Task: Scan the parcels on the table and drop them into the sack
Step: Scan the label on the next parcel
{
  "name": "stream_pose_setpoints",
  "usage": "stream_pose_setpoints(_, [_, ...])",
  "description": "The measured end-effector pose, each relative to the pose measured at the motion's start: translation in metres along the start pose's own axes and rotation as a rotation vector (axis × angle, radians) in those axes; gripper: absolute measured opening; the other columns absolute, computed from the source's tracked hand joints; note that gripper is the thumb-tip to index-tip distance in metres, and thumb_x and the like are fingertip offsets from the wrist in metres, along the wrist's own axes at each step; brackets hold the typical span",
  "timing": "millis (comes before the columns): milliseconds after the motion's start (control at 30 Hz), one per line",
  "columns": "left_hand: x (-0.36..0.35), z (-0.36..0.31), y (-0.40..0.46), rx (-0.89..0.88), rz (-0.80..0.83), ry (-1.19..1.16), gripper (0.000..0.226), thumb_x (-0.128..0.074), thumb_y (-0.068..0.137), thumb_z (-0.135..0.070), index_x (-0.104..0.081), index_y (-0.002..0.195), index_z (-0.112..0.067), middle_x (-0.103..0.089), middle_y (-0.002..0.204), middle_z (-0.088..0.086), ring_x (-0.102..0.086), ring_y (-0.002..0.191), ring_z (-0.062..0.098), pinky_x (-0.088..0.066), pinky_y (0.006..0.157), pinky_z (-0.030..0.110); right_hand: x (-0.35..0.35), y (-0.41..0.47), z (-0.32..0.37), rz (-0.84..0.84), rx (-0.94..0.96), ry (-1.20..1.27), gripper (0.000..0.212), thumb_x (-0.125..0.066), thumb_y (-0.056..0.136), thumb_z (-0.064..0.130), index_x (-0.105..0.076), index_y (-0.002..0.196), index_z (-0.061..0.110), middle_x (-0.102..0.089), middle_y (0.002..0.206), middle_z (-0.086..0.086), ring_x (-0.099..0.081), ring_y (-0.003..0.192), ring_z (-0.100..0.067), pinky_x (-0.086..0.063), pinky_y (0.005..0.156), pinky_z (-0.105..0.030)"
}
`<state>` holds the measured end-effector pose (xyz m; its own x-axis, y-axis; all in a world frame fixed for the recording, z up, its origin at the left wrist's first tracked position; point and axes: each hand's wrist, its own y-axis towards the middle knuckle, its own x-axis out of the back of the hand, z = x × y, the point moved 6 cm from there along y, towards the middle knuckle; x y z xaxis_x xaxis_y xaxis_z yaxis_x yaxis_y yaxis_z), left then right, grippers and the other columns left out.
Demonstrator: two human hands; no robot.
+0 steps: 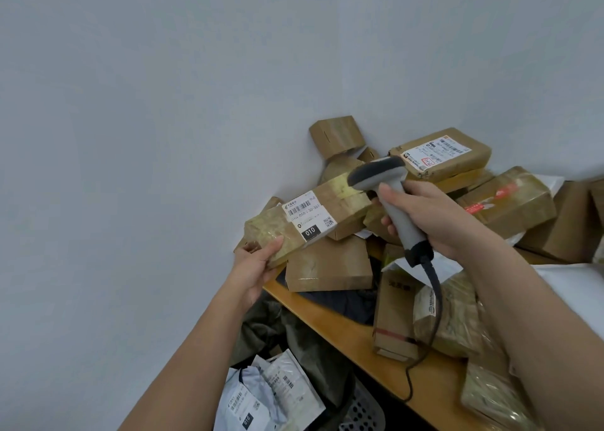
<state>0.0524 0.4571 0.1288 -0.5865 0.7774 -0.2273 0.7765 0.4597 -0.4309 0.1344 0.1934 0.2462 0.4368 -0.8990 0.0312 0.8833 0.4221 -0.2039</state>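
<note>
Scan step | my left hand (258,264) pinches the taped brown cardboard parcel (310,218) by its 8 o'clock end, white label up – barcode clear | my right hand (434,215) wraps the grey handheld scanner (389,195), head aimed toward 9 o'clock | dark sack (287,339) waits at 6 o'clock.

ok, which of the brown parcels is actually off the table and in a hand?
The long brown tape-wrapped parcel with the "010" label, gripped by the left hand; the other parcels lie piled on the wooden table.
</note>
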Motion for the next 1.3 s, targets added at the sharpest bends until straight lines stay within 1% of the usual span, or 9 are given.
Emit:
stream_pose_setpoints(100, [0.000,-0.001,0.004,-0.005,-0.018,-0.002,0.052,-0.078,0.080,-0.012,-0.054,0.126,-0.004,-0.071,0.113,0.011,-0.074,0.089,0.021,-0.061,0.076,0.039,-0.011,-0.010,0.020,0.062,0.026,-0.079,0.025,-0.054,0.098,0.033,-0.061,0.109,0.012,-0.065,0.100,-0.007,-0.060,0.069,-0.011,-0.055,0.061,-0.023])
stream_pose_setpoints(200, [0.001,-0.002,0.009,0.008,-0.050,-0.002,0.056,-0.080,0.078,-0.015,-0.054,0.127,-0.005,-0.071,0.112,0.010,-0.071,0.097,0.023,-0.057,0.089,0.046,-0.017,-0.020,0.034,0.099,0.024,-0.116,0.030,-0.053,0.098,0.035,-0.061,0.109,0.009,-0.064,0.085,-0.003,-0.058,0.060,-0.009,-0.054,0.055,-0.020])
stream_pose_setpoints(333, [-0.001,0.000,0.014,0.026,-0.070,-0.012,0.060,-0.081,0.078,-0.016,-0.051,0.129,-0.005,-0.069,0.114,0.009,-0.069,0.097,0.021,-0.060,0.080,0.041,-0.018,-0.031,0.046,0.138,0.011,-0.113,0.031,-0.053,0.097,0.037,-0.062,0.106,0.009,-0.065,0.065,0.006,-0.058,0.055,-0.008,-0.052,0.052,-0.020])
stream_pose_setpoints(433, [-0.002,0.002,0.016,0.043,-0.082,-0.013,0.063,-0.081,0.077,-0.016,-0.050,0.131,-0.006,-0.067,0.117,0.009,-0.069,0.097,0.020,-0.061,0.072,0.037,-0.018,-0.038,0.054,0.153,0.011,-0.104,0.032,-0.052,0.097,0.037,-0.062,0.105,0.008,-0.064,0.058,0.009,-0.057,0.052,-0.007,-0.052,0.051,-0.019])
stream_pose_setpoints(633, [-0.003,0.007,0.018,0.067,-0.094,-0.010,0.060,-0.080,0.079,-0.017,-0.052,0.130,-0.005,-0.069,0.112,0.009,-0.069,0.095,0.020,-0.060,0.070,0.034,-0.013,-0.046,0.061,0.145,0.009,-0.073,0.036,-0.053,0.096,0.036,-0.062,0.106,0.002,-0.063,0.056,0.007,-0.056,0.049,-0.007,-0.049,0.047,-0.019])
stream_pose_setpoints(900, [-0.001,0.010,0.020,0.079,-0.128,0.008,0.054,-0.077,0.082,-0.018,-0.053,0.129,-0.005,-0.068,0.102,0.005,-0.068,0.090,0.017,-0.057,0.064,0.032,-0.007,-0.048,0.065,0.121,0.021,-0.086,0.038,-0.054,0.095,0.038,-0.062,0.107,0.002,-0.064,0.058,0.006,-0.055,0.050,-0.009,-0.048,0.046,-0.020])
stream_pose_setpoints(1067, [0.006,0.013,0.012,0.087,-0.153,-0.022,0.037,-0.073,0.086,-0.021,-0.055,0.117,-0.012,-0.064,0.096,0.002,-0.063,0.085,0.015,-0.055,0.068,0.032,-0.015,-0.046,0.060,0.164,0.018,-0.076,0.036,-0.052,0.096,0.036,-0.062,0.107,0.004,-0.064,0.058,0.007,-0.056,0.051,-0.008,-0.049,0.047,-0.020])
stream_pose_setpoints(1167, [0.032,0.022,0.001,0.107,-0.201,-0.049,0.032,-0.069,0.089,-0.029,-0.056,0.115,-0.015,-0.063,0.101,0.004,-0.061,0.089,0.016,-0.053,0.068,0.031,-0.030,-0.041,0.050,0.199,-0.027,-0.093,0.038,-0.054,0.095,0.038,-0.064,0.110,0.004,-0.065,0.063,0.002,-0.056,0.057,-0.012,-0.051,0.055,-0.024])
stream_pose_setpoints(1300, [0.104,0.043,-0.015,0.127,-0.412,-0.155,0.054,-0.064,0.089,-0.042,-0.049,0.134,-0.016,-0.061,0.122,0.007,-0.060,0.097,0.021,-0.049,0.063,0.032,-0.063,-0.035,0.030,0.268,-0.088,-0.096,0.040,-0.054,0.096,0.036,-0.064,0.108,-0.001,-0.062,0.064,-0.003,-0.055,0.054,-0.013,-0.049,0.051,-0.022])
